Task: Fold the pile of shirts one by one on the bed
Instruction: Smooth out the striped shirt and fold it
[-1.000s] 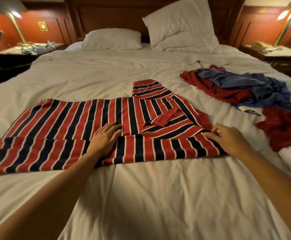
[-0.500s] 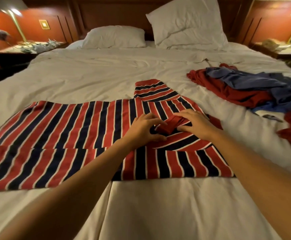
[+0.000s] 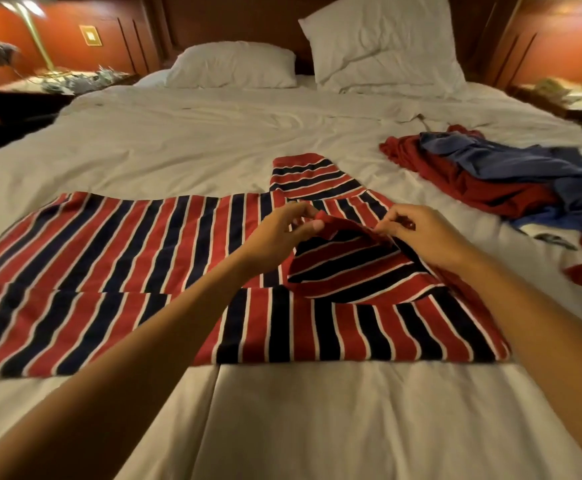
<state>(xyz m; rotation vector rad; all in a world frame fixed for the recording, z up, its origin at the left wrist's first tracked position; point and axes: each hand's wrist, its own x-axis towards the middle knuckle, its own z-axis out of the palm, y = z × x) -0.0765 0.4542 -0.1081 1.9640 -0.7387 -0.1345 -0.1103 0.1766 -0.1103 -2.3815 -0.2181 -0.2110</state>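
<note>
A red, navy and white striped shirt (image 3: pixel 116 271) lies spread across the white bed (image 3: pixel 213 143), its near long edge folded over. One sleeve points toward the pillows. The other sleeve (image 3: pixel 355 268) is folded across the chest, and both hands lift its red cuff slightly off the shirt. My left hand (image 3: pixel 282 233) pinches the cuff's left end. My right hand (image 3: pixel 417 233) pinches its right end. A pile of red and blue shirts (image 3: pixel 497 174) sits at the right of the bed.
Two white pillows (image 3: pixel 379 43) lean against the wooden headboard. Nightstands with brass lamps (image 3: pixel 36 43) flank the bed on both sides. A white garment with a dark print (image 3: pixel 552 237) lies beside the pile at the right edge.
Both hands left the shirt's near edge, moved up to the folded sleeve's cuff, and now pinch and lift it. The camera has come closer.
</note>
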